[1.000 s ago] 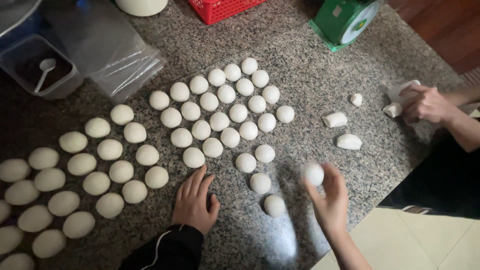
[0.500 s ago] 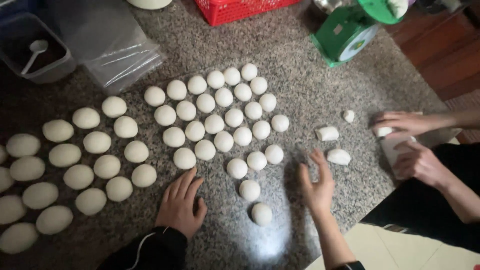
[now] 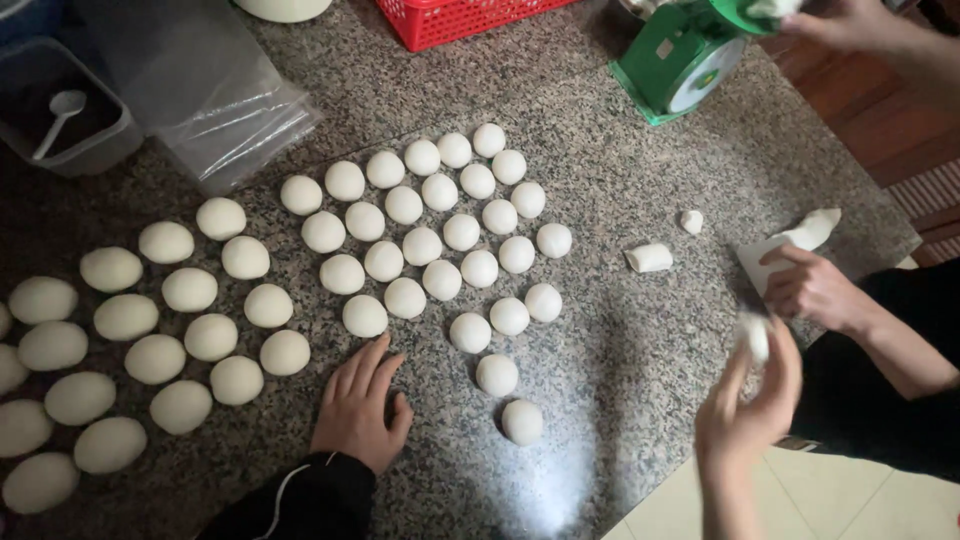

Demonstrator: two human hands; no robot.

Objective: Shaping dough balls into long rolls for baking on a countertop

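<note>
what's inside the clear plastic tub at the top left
A white spoon lies in the clear plastic tub, on something dark. What that dark content is cannot be told.

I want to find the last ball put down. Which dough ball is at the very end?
Start at the granite counter and find the tight block of small dough balls in its middle. A short tail of balls runs from the block's near corner toward the counter edge. The end ball sits alone, right of the flat left hand.

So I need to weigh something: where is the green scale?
Head view, top right: the green scale stands on the granite counter, right of the red basket.
</note>
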